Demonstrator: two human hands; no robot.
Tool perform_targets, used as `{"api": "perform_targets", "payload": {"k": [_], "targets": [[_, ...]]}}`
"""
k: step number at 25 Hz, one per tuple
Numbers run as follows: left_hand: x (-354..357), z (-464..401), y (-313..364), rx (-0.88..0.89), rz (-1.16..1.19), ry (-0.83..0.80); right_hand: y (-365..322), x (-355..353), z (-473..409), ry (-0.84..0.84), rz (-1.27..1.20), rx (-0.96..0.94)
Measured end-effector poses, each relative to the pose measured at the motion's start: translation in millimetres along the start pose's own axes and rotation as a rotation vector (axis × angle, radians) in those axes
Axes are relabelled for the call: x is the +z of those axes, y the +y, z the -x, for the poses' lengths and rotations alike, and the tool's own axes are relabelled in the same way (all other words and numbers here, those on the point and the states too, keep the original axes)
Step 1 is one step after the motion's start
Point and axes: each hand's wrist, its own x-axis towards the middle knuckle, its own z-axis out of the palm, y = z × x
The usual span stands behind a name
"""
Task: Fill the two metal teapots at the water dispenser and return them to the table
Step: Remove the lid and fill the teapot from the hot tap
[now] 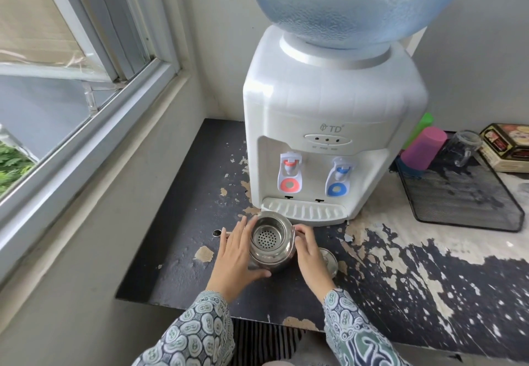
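Note:
A metal teapot (270, 246) stands open on the worn black counter (183, 257), just in front of the drip tray (305, 212) of the white water dispenser (332, 113). Its perforated strainer basket shows inside, and its spout points left. My left hand (236, 254) curls around the pot's left side with the thumb under its front. My right hand (310, 257) holds the right side by the handle. The pot's lid (329, 259) lies on the counter to the right, partly hidden under my right hand. Only one teapot is in view.
The dispenser has a red tap (290, 166) on the left and a blue tap (342, 172) on the right, under a big blue bottle (355, 2). A black mesh tray (463, 196) with a pink cup (423, 148) and a glass mug (461, 148) sits right. A window (71, 59) is on the left.

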Motion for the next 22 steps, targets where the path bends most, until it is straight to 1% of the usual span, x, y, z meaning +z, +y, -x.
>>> {"api": "perform_targets", "payload": {"k": [2, 4, 8, 11, 18, 22], "targets": [[-4, -5, 4, -0.02, 0.057, 0.067, -1, -1, 2, -0.013, -0.051, 0.025], [-11, -10, 10, -0.017, 0.124, 0.113, -4, -8, 1, -0.003, -0.078, 0.003], [-26, -30, 29, 0.02, 0.16, 0.148, -13, -25, -8, 0.058, -0.146, -0.061], [-28, -46, 40, 0.014, 0.141, 0.128, -17, -32, -19, 0.063, -0.165, -0.069], [-27, -66, 38, -0.009, 0.147, 0.067, -23, -33, -33, 0.067, -0.079, -0.034], [-29, -73, 37, -0.055, 0.199, 0.031, -33, -30, -36, 0.046, 0.008, -0.114]]}}
